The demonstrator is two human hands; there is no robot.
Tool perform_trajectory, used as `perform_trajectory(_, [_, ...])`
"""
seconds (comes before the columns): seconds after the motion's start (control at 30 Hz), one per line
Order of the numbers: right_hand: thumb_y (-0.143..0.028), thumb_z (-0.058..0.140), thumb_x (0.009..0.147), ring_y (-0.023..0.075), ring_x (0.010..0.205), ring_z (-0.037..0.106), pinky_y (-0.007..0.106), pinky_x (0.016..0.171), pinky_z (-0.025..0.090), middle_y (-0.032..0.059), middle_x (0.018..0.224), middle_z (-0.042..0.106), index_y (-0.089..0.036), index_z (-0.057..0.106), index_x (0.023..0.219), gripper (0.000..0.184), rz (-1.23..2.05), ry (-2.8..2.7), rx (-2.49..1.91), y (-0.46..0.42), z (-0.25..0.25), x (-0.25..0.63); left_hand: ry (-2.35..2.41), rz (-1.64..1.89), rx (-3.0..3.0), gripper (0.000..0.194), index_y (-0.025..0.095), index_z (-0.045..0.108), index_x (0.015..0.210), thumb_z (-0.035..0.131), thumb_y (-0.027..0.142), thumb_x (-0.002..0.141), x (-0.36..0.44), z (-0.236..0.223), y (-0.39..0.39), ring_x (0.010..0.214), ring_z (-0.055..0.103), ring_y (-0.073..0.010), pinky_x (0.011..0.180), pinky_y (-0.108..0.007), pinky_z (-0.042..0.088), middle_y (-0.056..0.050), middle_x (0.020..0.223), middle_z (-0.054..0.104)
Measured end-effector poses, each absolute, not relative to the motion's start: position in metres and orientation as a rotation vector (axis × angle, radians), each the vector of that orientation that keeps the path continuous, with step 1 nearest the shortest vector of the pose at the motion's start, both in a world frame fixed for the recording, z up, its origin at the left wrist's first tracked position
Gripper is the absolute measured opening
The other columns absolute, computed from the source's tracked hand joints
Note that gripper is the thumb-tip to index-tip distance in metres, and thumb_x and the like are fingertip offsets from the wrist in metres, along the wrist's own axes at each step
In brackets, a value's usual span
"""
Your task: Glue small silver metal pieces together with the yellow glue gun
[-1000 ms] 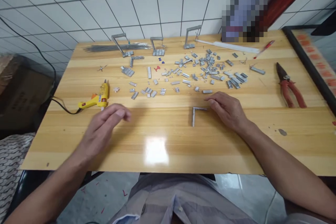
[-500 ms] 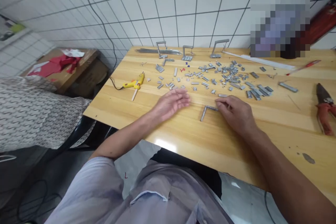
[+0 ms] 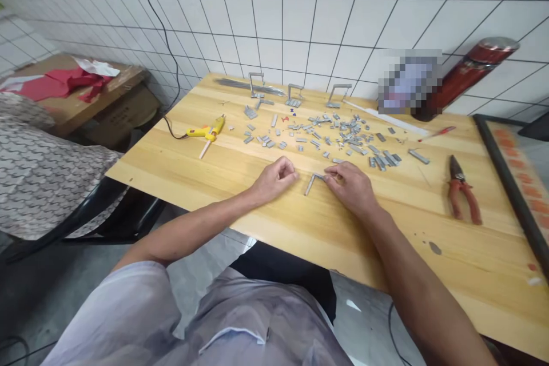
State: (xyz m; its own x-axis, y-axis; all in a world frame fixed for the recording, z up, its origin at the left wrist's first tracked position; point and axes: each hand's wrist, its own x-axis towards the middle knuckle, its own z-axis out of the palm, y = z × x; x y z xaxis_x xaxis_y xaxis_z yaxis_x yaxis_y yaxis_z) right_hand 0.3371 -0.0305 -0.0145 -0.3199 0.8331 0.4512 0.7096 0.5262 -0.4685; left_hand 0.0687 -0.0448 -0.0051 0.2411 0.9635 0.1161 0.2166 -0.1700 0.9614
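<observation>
My right hand [image 3: 349,184] pinches one end of an L-shaped grey metal strip [image 3: 309,184] lying on the wooden table [image 3: 257,220]. To the left of that strip, my left hand [image 3: 274,180] rests near the table with its fingers curled in towards the thumb. I see nothing between them. Beyond both hands lie many small grey metal pieces [image 3: 354,131], scattered loosely. Three small hook-shaped metal stands stand at the back: a left one [image 3: 256,86], a middle one [image 3: 294,95] and a right one [image 3: 338,96].
A yellow glue gun [image 3: 209,130] lies at the left with its cord trailing off the edge. Red-handled pliers [image 3: 463,191], a red pen [image 3: 437,133] and a dark-framed tray [image 3: 510,183] are at the right. A red flask [image 3: 472,74] stands by the tiled wall. Thin metal rods [image 3: 244,86] lie at the back left.
My left hand has gone from loosely spread fingers to curled ones. My right hand stays at the L-shaped strip. The view has turned to the right, bringing the whole pliers and the tray into sight.
</observation>
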Motion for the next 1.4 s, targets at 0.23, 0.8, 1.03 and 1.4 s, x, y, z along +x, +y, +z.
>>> perform_trajectory(0.23, [-0.027,0.064,0.099,0.027,0.097,0.073,0.042,0.09,0.059,0.0098,0.097,0.08,-0.024,0.078,0.098,0.014,0.242,-2.193,-1.242,-0.033,-0.013,0.334,1.153,0.871,1.516,0.033,0.019,0.06,0.084,0.068,0.049,0.093,0.073,0.003,-0.045,0.067,0.049,-0.0123,0.066,-0.026,0.038,0.004,0.072,0.056])
perform_trajectory(0.8, [-0.027,0.063,0.1,0.0217,0.086,0.072,0.035,0.079,0.057,0.008,0.093,0.079,-0.022,0.079,0.097,0.017,0.299,-2.072,-1.407,-0.036,0.007,0.347,0.953,0.678,1.636,0.044,0.019,0.057,0.078,0.052,0.054,0.103,0.07,0.015,-0.048,0.068,0.049,-0.0136,0.066,-0.027,0.037,0.003,0.07,0.054])
perform_trajectory(1.03, [-0.041,0.068,0.096,0.0198,0.063,0.066,0.034,0.06,0.05,0.0032,0.079,0.078,-0.026,0.081,0.094,0.02,0.162,-2.094,-1.586,-0.031,0.034,0.386,0.856,0.688,1.671,0.036,0.02,0.054,0.077,0.052,0.047,0.1,0.07,0.015,-0.045,0.066,0.049,-0.0132,0.064,-0.028,0.034,0.004,0.067,0.052])
perform_trajectory(1.4, [-0.052,0.073,0.088,0.03,0.057,0.069,0.043,0.048,0.048,0.0067,0.078,0.081,-0.035,0.081,0.08,0.02,0.118,-1.789,-1.915,-0.06,0.035,0.43,0.588,0.691,2.307,0.038,0.02,0.055,0.074,0.056,0.04,0.107,0.076,-0.008,-0.054,0.067,0.062,-0.0157,0.065,-0.032,0.036,0.0,0.069,0.066])
